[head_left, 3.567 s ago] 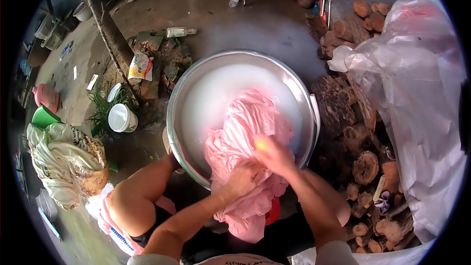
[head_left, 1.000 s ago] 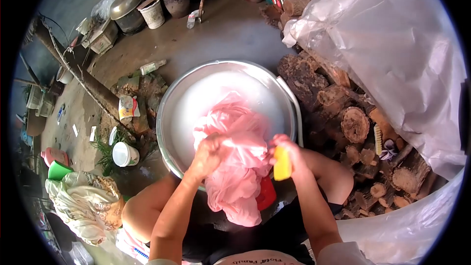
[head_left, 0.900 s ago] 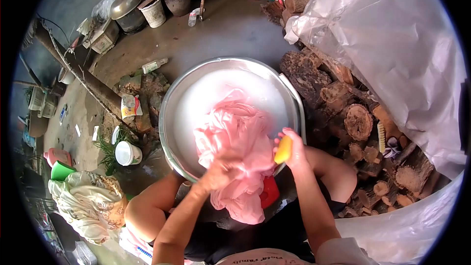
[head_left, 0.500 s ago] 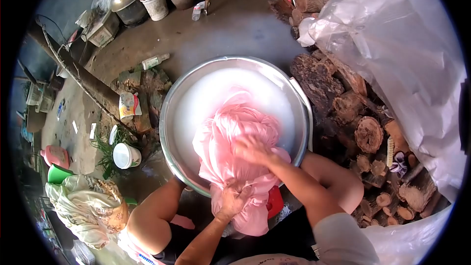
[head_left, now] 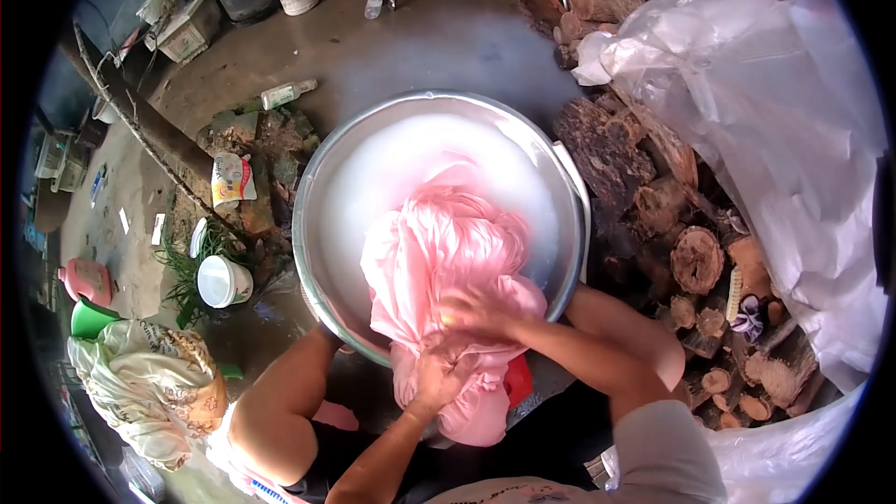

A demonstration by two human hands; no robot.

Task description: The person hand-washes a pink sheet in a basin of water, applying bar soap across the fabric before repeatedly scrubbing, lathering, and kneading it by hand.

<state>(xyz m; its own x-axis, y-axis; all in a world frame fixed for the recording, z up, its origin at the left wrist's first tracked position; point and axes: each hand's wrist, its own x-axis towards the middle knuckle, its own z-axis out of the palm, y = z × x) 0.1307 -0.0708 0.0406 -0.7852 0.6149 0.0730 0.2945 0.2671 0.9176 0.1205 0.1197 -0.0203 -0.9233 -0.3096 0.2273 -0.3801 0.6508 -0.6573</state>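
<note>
A large bundle of wet pink cloth lies partly in the whitish, cloudy water of a wide metal basin and hangs over its near rim toward my lap. My left hand is closed on the cloth near that rim. Just above and to its right, my right hand presses on the cloth with curled fingers. A small yellowish patch shows at its fingertips; I cannot make out what it is. Something red shows beneath the cloth at the near side.
Stacked firewood and a plastic sheet stand at the right. On the left are a white tub, a printed packet, a glass bottle, a leaning pole and a heap of patterned cloth. Pots line the back.
My right hand has come down and nearer to my left hand, its fingers now curled on the cloth. The left hand keeps its hold. The view has shifted slightly.
</note>
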